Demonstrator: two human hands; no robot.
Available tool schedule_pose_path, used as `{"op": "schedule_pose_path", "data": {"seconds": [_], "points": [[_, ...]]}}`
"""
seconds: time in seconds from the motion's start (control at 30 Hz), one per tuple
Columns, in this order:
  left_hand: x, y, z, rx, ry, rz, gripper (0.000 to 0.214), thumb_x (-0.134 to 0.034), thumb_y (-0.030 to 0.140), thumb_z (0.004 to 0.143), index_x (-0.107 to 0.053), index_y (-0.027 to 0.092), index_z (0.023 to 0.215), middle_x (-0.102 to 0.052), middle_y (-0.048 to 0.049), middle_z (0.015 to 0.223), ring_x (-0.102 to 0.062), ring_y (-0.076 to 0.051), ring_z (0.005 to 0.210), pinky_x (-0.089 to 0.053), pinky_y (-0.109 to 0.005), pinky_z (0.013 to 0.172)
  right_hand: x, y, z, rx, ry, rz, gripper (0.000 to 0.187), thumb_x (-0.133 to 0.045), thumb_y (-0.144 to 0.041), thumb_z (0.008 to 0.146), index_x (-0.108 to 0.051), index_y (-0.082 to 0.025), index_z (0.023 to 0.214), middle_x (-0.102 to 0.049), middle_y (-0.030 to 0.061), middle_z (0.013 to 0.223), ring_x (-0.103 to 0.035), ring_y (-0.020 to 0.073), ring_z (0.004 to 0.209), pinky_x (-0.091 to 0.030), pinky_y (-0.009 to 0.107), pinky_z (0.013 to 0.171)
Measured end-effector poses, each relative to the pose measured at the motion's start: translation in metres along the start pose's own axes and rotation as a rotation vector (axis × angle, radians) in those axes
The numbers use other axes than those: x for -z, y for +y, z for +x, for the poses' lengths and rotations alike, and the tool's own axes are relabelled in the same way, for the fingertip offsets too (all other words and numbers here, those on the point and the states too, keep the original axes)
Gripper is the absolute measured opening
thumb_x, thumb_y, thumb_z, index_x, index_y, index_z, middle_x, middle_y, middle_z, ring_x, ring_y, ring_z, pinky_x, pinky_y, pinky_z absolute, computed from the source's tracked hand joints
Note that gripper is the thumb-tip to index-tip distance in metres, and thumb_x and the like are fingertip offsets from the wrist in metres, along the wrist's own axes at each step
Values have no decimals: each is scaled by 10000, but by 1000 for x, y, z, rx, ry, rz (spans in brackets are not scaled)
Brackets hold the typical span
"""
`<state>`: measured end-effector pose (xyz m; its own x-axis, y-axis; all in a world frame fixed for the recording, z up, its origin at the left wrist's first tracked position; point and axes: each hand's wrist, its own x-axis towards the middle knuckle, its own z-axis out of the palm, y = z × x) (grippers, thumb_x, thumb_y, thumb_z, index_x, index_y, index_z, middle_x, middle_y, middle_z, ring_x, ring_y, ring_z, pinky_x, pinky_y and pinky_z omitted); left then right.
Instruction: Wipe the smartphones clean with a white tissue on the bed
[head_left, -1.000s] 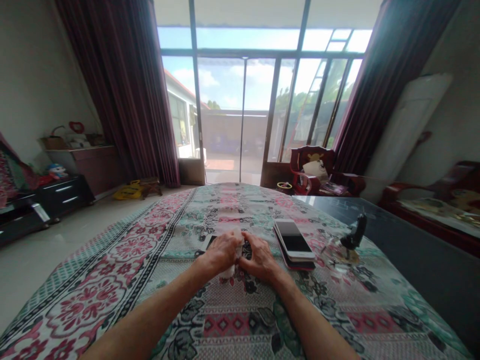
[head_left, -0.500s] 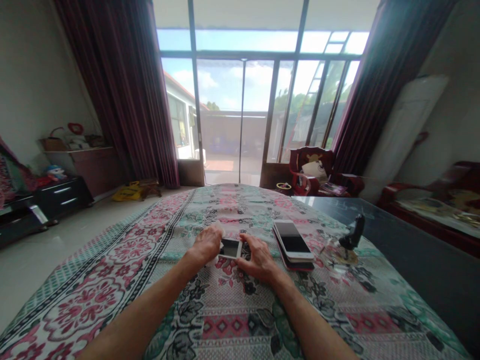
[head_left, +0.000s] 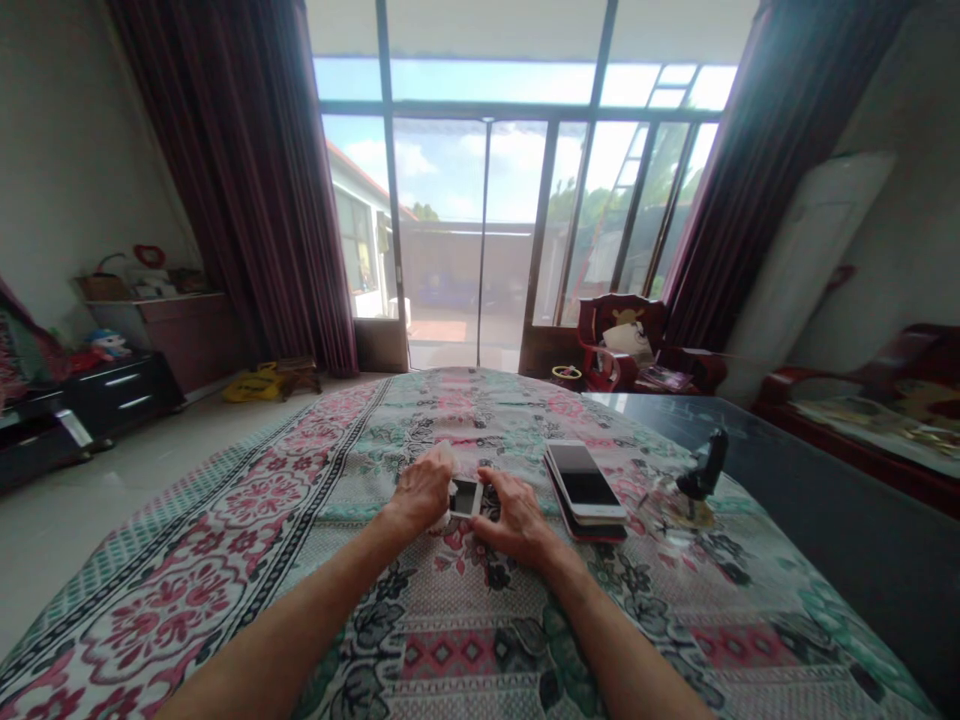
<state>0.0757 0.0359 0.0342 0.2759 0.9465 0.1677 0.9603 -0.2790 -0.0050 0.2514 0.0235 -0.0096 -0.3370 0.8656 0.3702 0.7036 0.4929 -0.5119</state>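
In the head view a small phone (head_left: 466, 496) is at mid-scene over the patterned cloth (head_left: 225, 560) on the desk (head_left: 825, 540). The left hand (head_left: 424, 490) is closed over its left end and the right hand (head_left: 517, 515) pinches its right edge. A stack of phones (head_left: 586, 487) lies just to the right. It looks light, stiff and slick with breakable glass, so the two short edges seem the safest hold. The left fingers hide much of it, along with a whitish scrap (head_left: 448, 455) I cannot identify, and I cannot tell whether the phone touches the cloth.
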Motion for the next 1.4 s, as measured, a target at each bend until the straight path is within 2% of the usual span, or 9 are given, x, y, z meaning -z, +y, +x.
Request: {"op": "schedule_pose_path", "data": {"seconds": [0.13,0.3,0.63,0.8,1.13,1.4], "points": [[-2,-7,2,40,-3,26,301,-387,101,858,-619,141,1046,-608,-134,1048,-605,-226,997,-476,-300,834,0,0,0,3,5,-14,584,-664,-269,707,-512,-197,1266,-597,88,1222,-512,252,1156,-335,388,999],[0,-2,0,57,4,38,305,-375,99,868,-615,132,1054,-605,-139,1062,-599,-226,1011,-478,-299,844,1,-1,0,0,-2,-21,561,-677,-265,703,-531,-194,1239,-603,82,1195,-521,250,1128,-337,391,992],[0,23,-9,-115,14,-37,285,-452,113,849,-586,151,1098,-603,-127,1057,-603,-224,986,-487,-299,823,4,-5,0,18,-12,-14,478,-663,-242,719,-572,-228,1188,-608,64,1160,-528,245,1104,-342,386,968],[1,17,-7,-124,-2,-51,270,-419,115,875,-597,178,1069,-610,-107,1043,-620,-200,943,-491,-280,793,2,-2,1,32,-9,-20,472,-676,-265,714,-580,-223,1174,-611,61,1156,-529,244,1100,-340,385,966],[-2,-2,3,-23,35,-15,270,-396,106,871,-618,157,1014,-614,-110,1030,-638,-197,890,-496,-276,768,-1,1,1,39,6,-29,473,-680,-274,710,-589,-221,1171,-614,57,1173,-527,243,1110,-348,384,972],[-1,0,1,-33,46,16,284,-396,81,852,-613,135,1027,-613,-128,1027,-624,-224,931,-498,-291,772,-2,2,1,37,4,-51,487,-692,-272,700,-589,-235,1174,-609,57,1177,-529,241,1108,-352,384,974]]}}
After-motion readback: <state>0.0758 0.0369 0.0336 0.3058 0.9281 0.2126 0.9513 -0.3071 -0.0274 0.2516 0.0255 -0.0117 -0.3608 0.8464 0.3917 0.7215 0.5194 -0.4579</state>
